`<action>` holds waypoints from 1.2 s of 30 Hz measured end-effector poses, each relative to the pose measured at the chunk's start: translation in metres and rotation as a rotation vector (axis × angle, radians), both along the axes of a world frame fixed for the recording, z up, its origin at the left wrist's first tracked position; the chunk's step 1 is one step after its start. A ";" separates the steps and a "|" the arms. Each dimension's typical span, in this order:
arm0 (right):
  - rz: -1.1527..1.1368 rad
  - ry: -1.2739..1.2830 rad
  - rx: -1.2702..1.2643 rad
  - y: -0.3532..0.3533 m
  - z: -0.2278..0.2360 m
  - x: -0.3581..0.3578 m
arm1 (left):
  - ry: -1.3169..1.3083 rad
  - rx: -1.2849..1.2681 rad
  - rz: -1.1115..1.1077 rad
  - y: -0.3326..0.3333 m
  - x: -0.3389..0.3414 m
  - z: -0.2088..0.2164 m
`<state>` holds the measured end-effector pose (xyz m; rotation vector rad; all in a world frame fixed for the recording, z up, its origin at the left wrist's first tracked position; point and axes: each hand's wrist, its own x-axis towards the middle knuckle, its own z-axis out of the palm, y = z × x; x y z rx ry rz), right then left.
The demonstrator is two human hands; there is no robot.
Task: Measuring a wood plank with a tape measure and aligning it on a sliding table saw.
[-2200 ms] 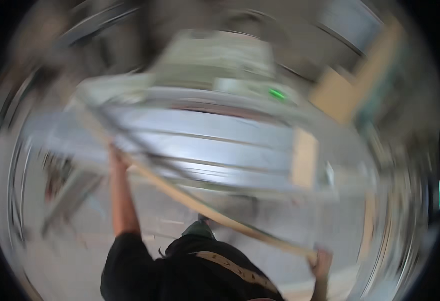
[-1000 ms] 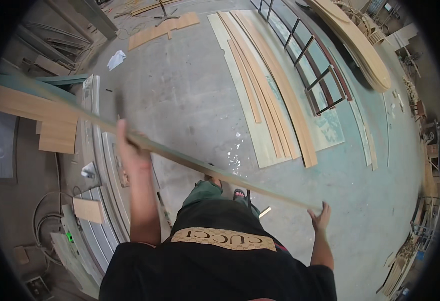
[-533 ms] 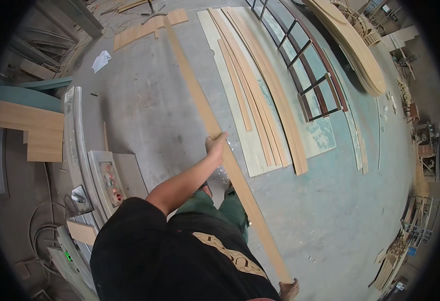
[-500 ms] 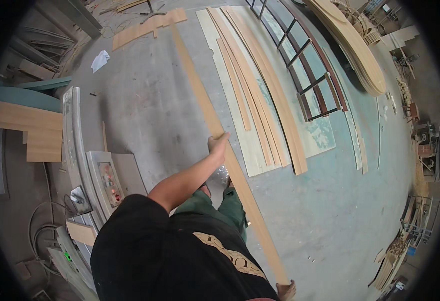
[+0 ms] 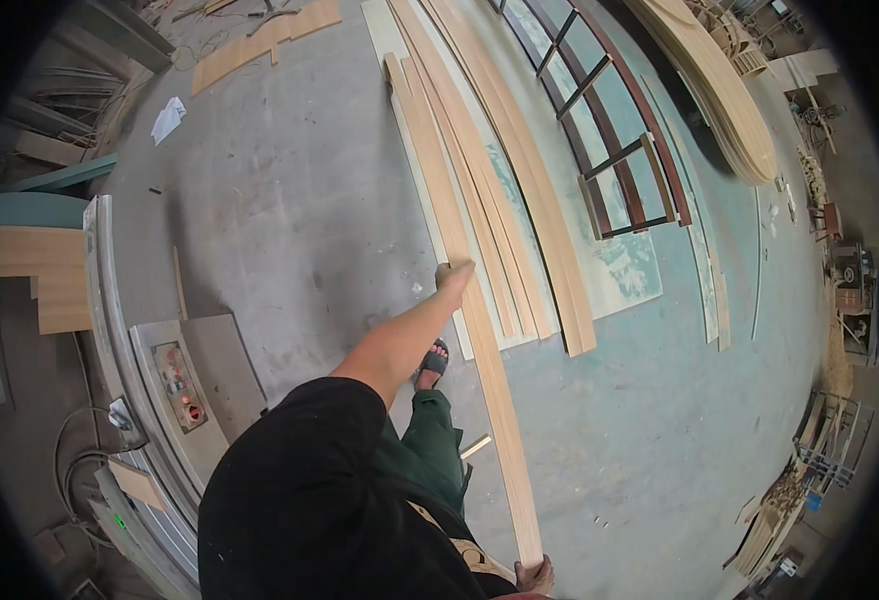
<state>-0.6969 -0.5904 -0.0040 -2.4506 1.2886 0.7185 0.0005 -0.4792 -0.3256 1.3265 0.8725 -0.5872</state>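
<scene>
A long narrow wooden plank (image 5: 497, 400) runs lengthwise in front of me, reaching from the lower edge up over the stacked strips. Around its middle my left hand (image 5: 455, 281) is closed, arm stretched forward. Its near end sits in the grip of my right hand (image 5: 534, 578), low in the picture. Beneath and beside the plank's far half lie several wooden strips (image 5: 481, 190) on a pale board (image 5: 619, 275) on the floor. Whether the far end rests on them or hovers just above, I cannot tell.
Right of the strips lies a dark ladder-like frame (image 5: 627, 158), with a stack of long rounded boards (image 5: 719, 110) beyond. A machine with a control panel (image 5: 181, 385) stands at my left. Flat wood pieces (image 5: 259, 48) and a white cloth (image 5: 168, 120) lie on the far floor.
The plank has swung right at its far end, from bare floor to over the strips. Both hands keep their hold, and my body has shifted, a sandalled foot now showing.
</scene>
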 end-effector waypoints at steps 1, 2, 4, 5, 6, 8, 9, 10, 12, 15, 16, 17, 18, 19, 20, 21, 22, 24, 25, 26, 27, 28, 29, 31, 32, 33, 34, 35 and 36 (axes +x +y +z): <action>-0.035 -0.007 0.038 -0.006 -0.008 0.015 | -0.002 -0.014 -0.013 -0.006 -0.003 -0.010; -0.070 -0.014 0.074 -0.011 -0.014 0.028 | -0.005 -0.029 -0.026 -0.013 -0.006 -0.018; -0.146 -0.054 0.077 -0.011 -0.018 0.060 | 0.003 0.000 -0.046 -0.018 -0.024 -0.030; -0.075 -0.084 0.065 -0.015 -0.025 0.071 | 0.001 0.021 -0.067 -0.021 -0.029 -0.032; -0.001 -0.117 0.057 -0.018 -0.033 0.082 | 0.003 0.021 -0.059 -0.023 -0.032 -0.034; 0.002 -0.169 0.032 -0.023 -0.050 0.103 | 0.031 0.043 -0.103 -0.014 -0.028 -0.035; 0.035 -0.160 0.017 -0.023 -0.053 0.109 | 0.059 0.042 -0.049 -0.022 -0.032 -0.027; 0.040 -0.164 -0.005 -0.021 -0.053 0.111 | 0.055 0.035 -0.081 -0.042 -0.027 -0.017; 0.044 -0.190 -0.013 -0.023 -0.059 0.121 | 0.102 0.084 -0.058 -0.037 -0.012 -0.005; 0.034 -0.238 -0.041 -0.028 -0.069 0.125 | 0.023 0.054 -0.011 -0.046 0.000 0.016; 0.026 -0.259 -0.058 -0.030 -0.071 0.123 | 0.023 0.058 -0.014 -0.047 0.001 0.022; 0.029 -0.268 -0.047 -0.033 -0.074 0.125 | -0.004 0.022 -0.025 -0.043 0.005 0.023; -0.026 -0.318 0.017 -0.036 -0.075 0.126 | -0.030 -0.015 -0.038 -0.041 0.008 0.024; -0.081 -0.365 0.081 -0.037 -0.077 0.127 | -0.036 -0.008 -0.037 -0.040 0.009 0.025; -0.080 -0.372 0.087 -0.037 -0.078 0.128 | -0.040 -0.027 -0.017 -0.041 0.009 0.025; -0.078 -0.380 0.087 -0.038 -0.080 0.129 | -0.043 -0.047 0.002 -0.041 0.010 0.024; -0.077 -0.388 0.085 -0.038 -0.081 0.131 | -0.047 -0.043 0.003 -0.040 0.013 0.022; -0.094 -0.392 0.091 -0.036 -0.085 0.135 | -0.018 0.042 -0.023 -0.047 0.013 0.022; -0.108 -0.395 0.096 -0.034 -0.086 0.137 | -0.014 0.037 -0.030 -0.051 0.014 0.020; -0.116 -0.389 0.088 -0.033 -0.087 0.139 | -0.018 0.040 -0.047 -0.056 0.018 0.018; -0.119 -0.389 0.067 -0.032 -0.089 0.141 | -0.020 0.039 -0.067 -0.064 0.021 0.015; -0.113 -0.399 0.061 -0.031 -0.091 0.151 | -0.022 0.042 -0.065 -0.063 0.029 0.006; -0.102 -0.411 0.078 -0.030 -0.094 0.167 | -0.032 0.010 -0.065 -0.052 0.043 -0.010; -0.096 -0.381 0.043 -0.029 -0.096 0.188 | -0.036 -0.037 -0.077 -0.052 0.061 -0.030; -0.096 -0.382 0.040 -0.029 -0.095 0.195 | -0.021 -0.052 -0.070 -0.055 0.067 -0.039; -0.126 -0.404 0.058 -0.030 -0.094 0.202 | -0.008 -0.065 -0.060 -0.056 0.072 -0.047; -0.152 -0.428 0.079 -0.032 -0.095 0.209 | -0.014 -0.065 -0.055 -0.053 0.078 -0.054; -0.148 -0.431 0.075 -0.036 -0.098 0.213 | -0.012 -0.054 -0.114 -0.052 0.082 -0.058; -0.090 -0.415 0.060 -0.043 -0.101 0.218 | -0.015 -0.039 -0.170 -0.049 0.088 -0.060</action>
